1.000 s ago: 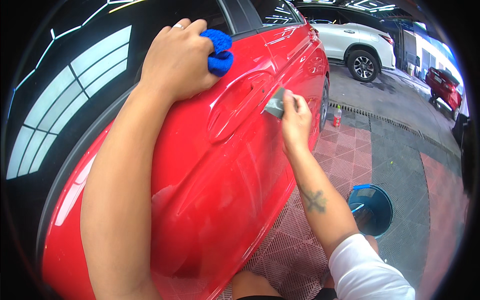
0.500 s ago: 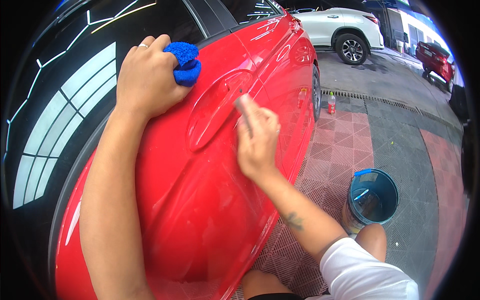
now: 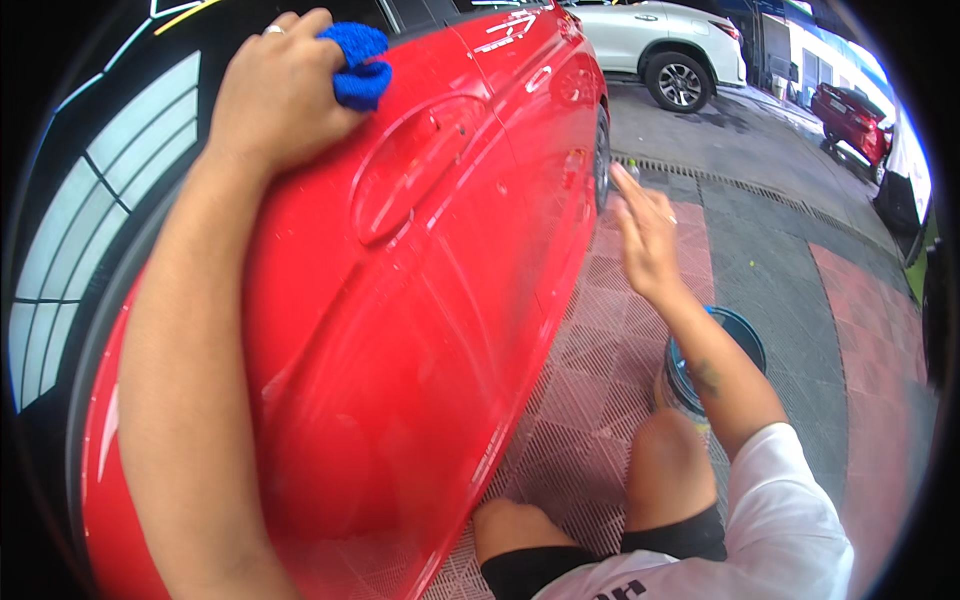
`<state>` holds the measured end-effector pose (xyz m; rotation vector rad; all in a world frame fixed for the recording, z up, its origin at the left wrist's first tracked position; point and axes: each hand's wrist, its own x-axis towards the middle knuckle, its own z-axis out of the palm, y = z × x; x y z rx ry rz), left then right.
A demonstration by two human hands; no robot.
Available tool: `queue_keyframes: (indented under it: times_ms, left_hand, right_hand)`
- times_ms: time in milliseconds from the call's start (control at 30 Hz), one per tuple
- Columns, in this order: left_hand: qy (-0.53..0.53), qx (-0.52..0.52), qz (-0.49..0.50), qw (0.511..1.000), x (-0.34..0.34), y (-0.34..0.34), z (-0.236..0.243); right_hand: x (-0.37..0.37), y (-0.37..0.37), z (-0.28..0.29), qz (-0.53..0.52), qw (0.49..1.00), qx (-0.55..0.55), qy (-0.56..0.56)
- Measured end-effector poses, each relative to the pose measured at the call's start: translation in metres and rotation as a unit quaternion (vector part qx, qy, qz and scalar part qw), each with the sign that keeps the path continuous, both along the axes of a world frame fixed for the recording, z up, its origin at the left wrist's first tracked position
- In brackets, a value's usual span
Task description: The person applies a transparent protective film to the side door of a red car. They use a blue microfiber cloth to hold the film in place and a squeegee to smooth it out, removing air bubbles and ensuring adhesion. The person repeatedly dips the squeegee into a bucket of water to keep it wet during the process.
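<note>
My left hand (image 3: 285, 95) is closed on a bunched blue microfiber cloth (image 3: 358, 65) and rests at the top of the red car door (image 3: 350, 420), just below the dark window. The door handle (image 3: 410, 190) lies to its right and below. My right hand (image 3: 648, 230) is off the door, out to the right over the tiled floor. Its fingers point up, nearly straight and held close together; whatever is between them is hidden. Faint streaks and a dull haze show on the red paint between the handle and the lower door edge.
Beside my right forearm stands a dark blue bucket (image 3: 738, 340), partly covered by the arm. A bottle (image 3: 633, 167) stands behind my right fingertips. Farther off are a drain grate (image 3: 740, 187), a white SUV (image 3: 650, 35) and another red car (image 3: 850, 120).
My right hand has moved from beside the door handle out to the right, away from the paint. My left hand stays on the door with the cloth. The view has shifted slightly.
</note>
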<state>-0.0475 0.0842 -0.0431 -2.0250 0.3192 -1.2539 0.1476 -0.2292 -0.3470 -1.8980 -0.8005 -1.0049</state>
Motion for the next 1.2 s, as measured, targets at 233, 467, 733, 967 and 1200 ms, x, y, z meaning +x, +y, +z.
queue_keyframes:
  times_ms: [233, 467, 733, 967, 1200]
  left_hand:
    - [0.004, -0.009, 0.005, 1.000, 0.001, -0.011, -0.002]
    - [-0.012, 0.008, 0.017, 1.000, 0.001, 0.006, 0.001]
    - [0.029, -0.033, 0.014, 0.999, -0.001, 0.000, -0.006]
    - [0.021, -0.070, 0.071, 0.995, -0.019, -0.031, -0.012]
    - [-0.019, -0.103, 0.021, 0.994, -0.008, -0.047, -0.042]
  right_hand:
    - [-0.037, -0.218, -0.246, -0.176, 0.905, -0.051, 0.383]
    - [-0.060, -0.231, -0.331, -0.294, 0.765, -0.284, 0.498]
    - [-0.061, -0.235, -0.323, -0.305, 0.705, -0.335, 0.545]
    - [-0.023, -0.237, -0.348, -0.198, 0.723, -0.376, 0.545]
    - [0.009, -0.364, -0.439, -0.023, 0.766, -0.501, 0.402]
